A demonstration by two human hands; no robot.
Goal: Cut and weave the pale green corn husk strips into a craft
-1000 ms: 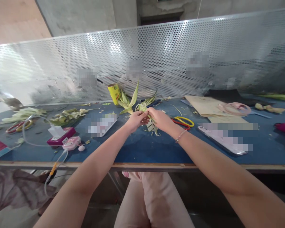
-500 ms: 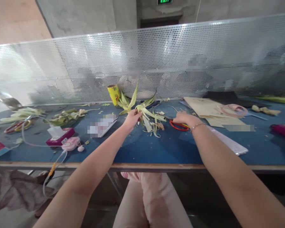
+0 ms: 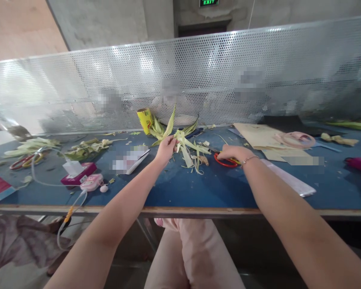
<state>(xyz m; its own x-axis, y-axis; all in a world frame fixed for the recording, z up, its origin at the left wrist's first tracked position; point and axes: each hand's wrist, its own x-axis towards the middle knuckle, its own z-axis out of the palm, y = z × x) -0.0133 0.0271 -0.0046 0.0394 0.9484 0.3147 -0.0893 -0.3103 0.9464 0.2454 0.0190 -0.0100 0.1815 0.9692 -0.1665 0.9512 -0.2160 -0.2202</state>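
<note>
My left hand (image 3: 167, 148) is closed on a bundle of pale green corn husk (image 3: 184, 149), held by its gathered middle. Its torn strips spread out to the right and toward me. At the right, my right hand (image 3: 233, 152) grips the scissors (image 3: 228, 163) by their red handles, low over the blue table. Their dark blades point left at the husk strips, and my fingers partly cover the handles. Just behind my left hand, more green husk leaves (image 3: 161, 130) stand near a yellow cylinder (image 3: 145, 121).
A tissue box (image 3: 80, 173), a pink device with a cable (image 3: 92, 182) and a phone-like slab (image 3: 130, 159) lie left. Cardboard sheets (image 3: 249, 136), a tape roll (image 3: 296, 139) and a pale flat case (image 3: 290, 179) lie right. A perforated metal screen (image 3: 198, 80) stands behind.
Both hands stay nearly in place. The right hand settles slightly lower and further left over the scissors handles; the left hand and husk barely shift. The view tilts slightly.
</note>
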